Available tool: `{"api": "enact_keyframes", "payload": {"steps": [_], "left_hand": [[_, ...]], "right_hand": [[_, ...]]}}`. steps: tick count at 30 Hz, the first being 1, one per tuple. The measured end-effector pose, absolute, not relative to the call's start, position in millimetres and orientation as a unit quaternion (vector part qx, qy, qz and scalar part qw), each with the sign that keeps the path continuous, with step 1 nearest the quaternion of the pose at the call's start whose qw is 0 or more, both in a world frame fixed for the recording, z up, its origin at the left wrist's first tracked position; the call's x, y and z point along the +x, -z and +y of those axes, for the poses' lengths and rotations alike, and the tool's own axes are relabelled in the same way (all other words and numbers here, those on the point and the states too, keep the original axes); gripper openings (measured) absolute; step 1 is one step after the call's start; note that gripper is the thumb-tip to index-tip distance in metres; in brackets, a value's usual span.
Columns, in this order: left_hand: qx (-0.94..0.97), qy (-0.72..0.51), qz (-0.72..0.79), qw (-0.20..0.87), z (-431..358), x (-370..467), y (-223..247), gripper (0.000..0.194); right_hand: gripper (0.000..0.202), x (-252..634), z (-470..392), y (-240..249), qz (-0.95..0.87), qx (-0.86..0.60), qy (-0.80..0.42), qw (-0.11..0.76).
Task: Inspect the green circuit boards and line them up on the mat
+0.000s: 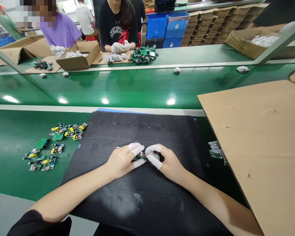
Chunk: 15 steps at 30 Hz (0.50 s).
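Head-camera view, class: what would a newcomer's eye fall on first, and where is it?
Probably the person's left hand and right hand, white covers on several fingers, meeting around a small green circuit board and a pale grey rounded piece above a matte black mat. Next, green-and-yellow circuit boards scattered at left, and a broad brown cardboard sheet slanting at right.

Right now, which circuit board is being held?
The circuit board in the left hand, over the black mat; the other boards I see lie unheld.

Green conveyor belt (137,88), blue bins (156,27), stacked brown cardboard (206,26)
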<state>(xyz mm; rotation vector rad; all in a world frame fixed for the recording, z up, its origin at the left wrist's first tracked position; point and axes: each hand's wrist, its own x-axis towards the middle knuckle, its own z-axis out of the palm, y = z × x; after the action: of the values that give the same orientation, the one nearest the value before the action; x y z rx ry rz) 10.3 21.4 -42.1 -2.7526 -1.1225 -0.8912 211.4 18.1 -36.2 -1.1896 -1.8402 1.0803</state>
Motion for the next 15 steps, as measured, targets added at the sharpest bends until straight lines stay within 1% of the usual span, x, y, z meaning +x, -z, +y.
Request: {"api": "enact_keyframes", "payload": {"steps": [2,4,12,15], "left_hand": [[-0.889,0.268,-0.369,0.054,19.5,11.6,41.4,0.030],[-0.893,0.240,-0.375,0.067,17.8,12.8,40.6,0.036],[-0.877,0.188,-0.439,0.047,11.6,22.8,43.0,0.051],[-0.866,0.187,-0.462,0.032,10.8,25.7,45.1,0.052]], "right_hand": [[0.010,211.4,18.1,36.0,-0.706,-0.460,-0.414,0.344],[0.011,211.7,18.0,35.5,-0.703,-0.465,-0.411,0.347],[0.010,209.1,17.1,34.3,-0.695,-0.463,-0.426,0.347],[0.011,206.9,17.7,32.6,-0.692,-0.462,-0.435,0.343]]}}
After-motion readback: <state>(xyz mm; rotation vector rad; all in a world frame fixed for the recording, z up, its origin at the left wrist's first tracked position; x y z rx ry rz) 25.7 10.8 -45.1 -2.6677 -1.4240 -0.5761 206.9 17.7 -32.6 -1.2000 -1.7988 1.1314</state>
